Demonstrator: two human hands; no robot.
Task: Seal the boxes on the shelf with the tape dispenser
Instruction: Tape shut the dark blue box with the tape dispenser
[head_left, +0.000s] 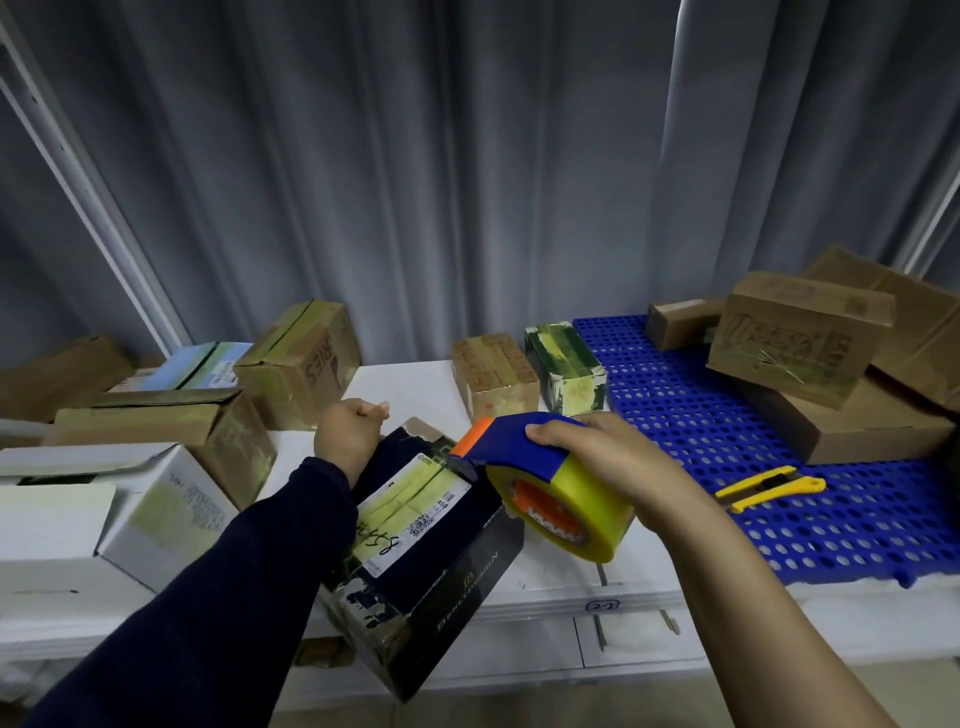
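1. Tape dispenser: blue body, orange front plate. It carries a fat roll of yellowish clear tape on an orange core with white print.
2. It is at centre frame, above the front of the white shelf. Its front end is down on the top face of the dark box, at the right edge of the box's white label.
3. Right hand: fingers wrapped over the top of the dispenser body, firm grip, bare forearm.
4. Left hand: curled into a fist at the far left corner of the dark box, dark sleeve lying along the box's left side. The back of the hand hides the fingertips, so I can't tell if they grip the box edge.
5. Dark box: navy or black with scuffed print, yellowish tape strips already across the label, handwriting and a QR code. It is tilted, with its near corner hanging past the shelf front.
6. Other cardboard boxes sit on the shelf to the left, at the back centre, and stacked at the right on a blue perforated mat.
7. Two yellow utility knives lie on the mat, right of the dispenser.
8. Hard to make out: the dispenser's blade, the cut end of the tape, the print on the core and most box lettering. The far-left and far-right boxes are cut off by the frame.
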